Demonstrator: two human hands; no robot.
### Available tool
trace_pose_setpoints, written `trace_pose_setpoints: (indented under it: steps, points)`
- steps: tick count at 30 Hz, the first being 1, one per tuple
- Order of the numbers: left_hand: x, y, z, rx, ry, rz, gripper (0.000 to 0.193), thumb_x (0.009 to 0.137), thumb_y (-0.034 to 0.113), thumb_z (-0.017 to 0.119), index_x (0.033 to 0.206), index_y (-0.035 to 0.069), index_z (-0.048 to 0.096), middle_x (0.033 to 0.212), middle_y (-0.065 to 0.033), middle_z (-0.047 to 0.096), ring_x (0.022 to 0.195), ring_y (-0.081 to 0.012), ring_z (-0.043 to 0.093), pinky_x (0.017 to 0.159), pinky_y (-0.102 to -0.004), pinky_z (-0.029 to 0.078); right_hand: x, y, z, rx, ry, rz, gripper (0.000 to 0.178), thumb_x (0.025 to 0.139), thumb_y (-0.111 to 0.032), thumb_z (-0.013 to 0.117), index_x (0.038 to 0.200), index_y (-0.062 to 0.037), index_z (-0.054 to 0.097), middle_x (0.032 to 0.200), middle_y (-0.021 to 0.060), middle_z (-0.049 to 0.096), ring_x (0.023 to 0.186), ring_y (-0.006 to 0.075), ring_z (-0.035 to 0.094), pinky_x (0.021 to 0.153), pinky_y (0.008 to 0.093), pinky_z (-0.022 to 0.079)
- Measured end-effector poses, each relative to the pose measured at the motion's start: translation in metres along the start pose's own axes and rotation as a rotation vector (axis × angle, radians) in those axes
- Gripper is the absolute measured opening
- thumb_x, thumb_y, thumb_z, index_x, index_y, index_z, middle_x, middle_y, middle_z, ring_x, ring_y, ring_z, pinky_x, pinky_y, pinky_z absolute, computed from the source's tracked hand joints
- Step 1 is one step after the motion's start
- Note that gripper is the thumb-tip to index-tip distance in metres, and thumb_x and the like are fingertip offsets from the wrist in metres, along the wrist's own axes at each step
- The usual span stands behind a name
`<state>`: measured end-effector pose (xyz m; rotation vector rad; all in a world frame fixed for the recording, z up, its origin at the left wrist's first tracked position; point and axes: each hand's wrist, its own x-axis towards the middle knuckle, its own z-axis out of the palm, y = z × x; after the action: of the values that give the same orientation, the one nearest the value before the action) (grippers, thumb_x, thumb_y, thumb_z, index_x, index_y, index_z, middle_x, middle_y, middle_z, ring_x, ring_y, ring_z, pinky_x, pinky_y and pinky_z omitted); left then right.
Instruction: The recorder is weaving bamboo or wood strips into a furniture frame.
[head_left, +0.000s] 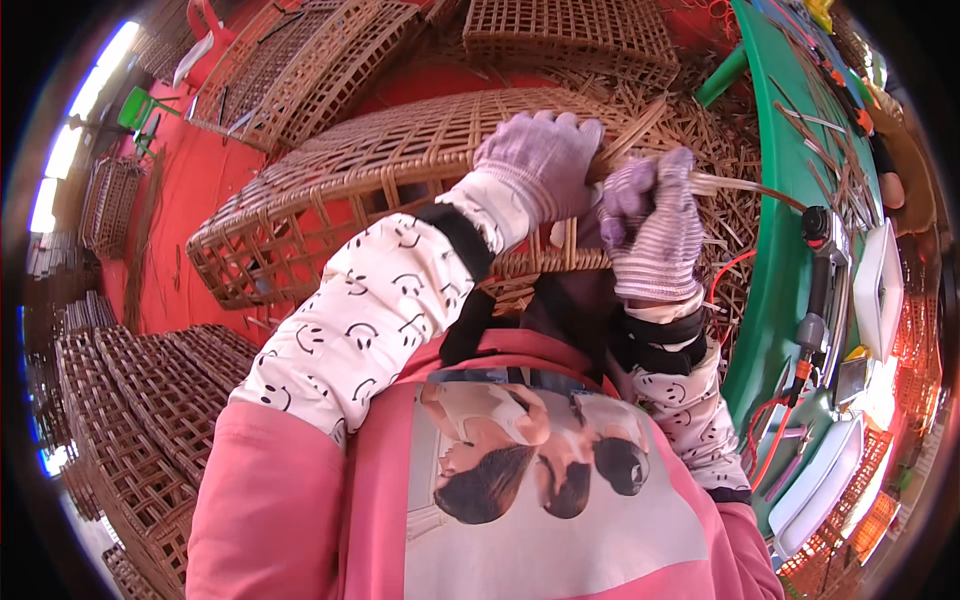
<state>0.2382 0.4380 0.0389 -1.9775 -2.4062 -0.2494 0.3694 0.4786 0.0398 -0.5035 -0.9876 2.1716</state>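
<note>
A large woven rattan basket (370, 150) lies tilted in front of me, its open-lattice side facing up. My left hand (540, 165), in a striped purple-white glove, is closed over the basket's near right edge, fingers curled on top of the weave. Close beside it, my right hand (655, 225), gloved alike, is balled in a fist around a pale rattan strip (740, 187). The strip's long end sticks out to the right, over the green table. Short strip ends (640, 128) fan out behind my hands. Where the strip meets the basket is hidden by my fingers.
The green table (745, 330) on my right bears a black power tool (820, 270) with a red hose and white trays (820, 485). Rattan scraps (735, 235) pile up beside it. More woven pieces (140, 400) stand left and beyond on the red floor (185, 230).
</note>
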Motion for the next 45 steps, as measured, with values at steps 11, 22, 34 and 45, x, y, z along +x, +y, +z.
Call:
trace_pose_setpoints:
  steps: [11,22,34,45]
  points:
    - [-0.001,0.004,0.001,0.028,-0.031,-0.055,0.060,0.074,0.044,0.064,0.120,0.008,0.050,0.115,-0.0119,0.058,0.106,-0.0279,0.056,0.089,-0.0389,0.046,-0.056,0.011,-0.011,-0.079,0.105,-0.179,0.047,0.095,-0.044,0.040,0.061,-0.0109,0.036,0.051,0.0019,0.033,0.042,0.0121,0.032,0.035,0.0245,0.023]
    - [-0.010,-0.004,0.005,-0.098,0.574,0.426,0.054,0.066,0.035,0.072,0.112,0.012,0.054,0.109,-0.0072,0.058,0.101,-0.0267,0.057,0.085,-0.0402,0.047,-0.082,0.035,-0.052,-0.252,-0.013,-0.189,0.040,0.091,-0.034,0.051,0.064,-0.0034,0.049,0.060,0.0043,0.045,0.050,0.0122,0.041,0.046,0.0253,0.030]
    - [-0.103,0.017,0.084,-0.170,0.400,0.396,0.035,0.071,0.016,0.062,0.105,0.014,0.055,0.096,-0.0054,0.051,0.092,-0.0246,0.054,0.069,-0.0353,0.049,-0.083,0.028,-0.033,-0.282,-0.100,-0.284,0.049,0.091,-0.042,0.048,0.061,-0.0030,0.050,0.062,0.0072,0.047,0.059,0.0156,0.043,0.058,0.0277,0.032]
    - [-0.065,-0.012,-0.002,-0.029,0.070,0.155,0.028,0.073,0.021,0.059,0.100,0.014,0.056,0.077,-0.0081,0.060,0.074,-0.0269,0.060,0.058,-0.0406,0.051,-0.026,-0.017,0.044,-0.067,-0.188,-0.324,0.045,0.095,-0.041,0.042,0.064,-0.0085,0.041,0.057,0.0028,0.036,0.047,0.0156,0.039,0.042,0.0270,0.036]
